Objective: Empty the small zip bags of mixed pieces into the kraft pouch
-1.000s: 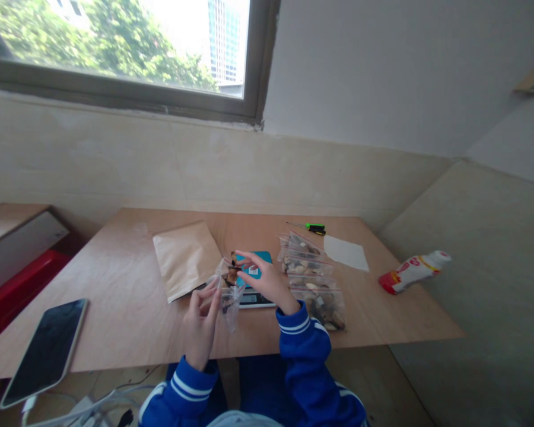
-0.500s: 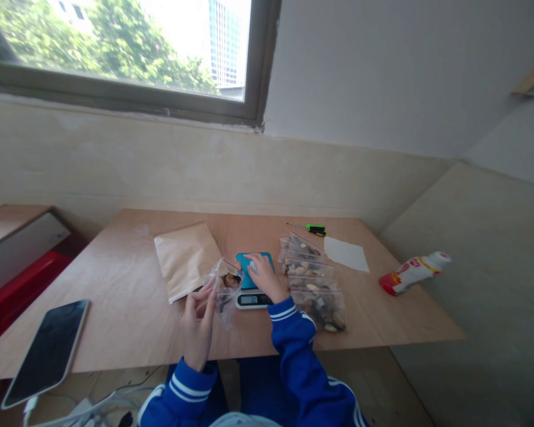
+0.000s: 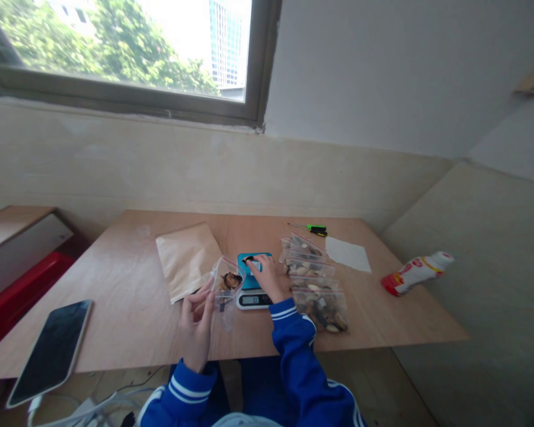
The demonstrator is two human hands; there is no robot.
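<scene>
My left hand grips a clear zip bag by its left side, fingers closed on the plastic. Inside the bag lie brown, dark-edged pieces that look like dried mushroom slices. Just right of it stands a small kitchen scale with a blue plate and a lit display; its digits are too small to read. Over the plate, my right hand has its fingertips closed on a small dark dried piece.
Filled zip bags lie right of the scale. A brown paper pouch lies left. Behind the bags are a screwdriver and white paper. A bottle stands right. A tablet overhangs the table's front left edge.
The dark piece now shows at my right fingertips, which have drawn together over the scale plate. My left hand and the bag have stayed nearly in place.
</scene>
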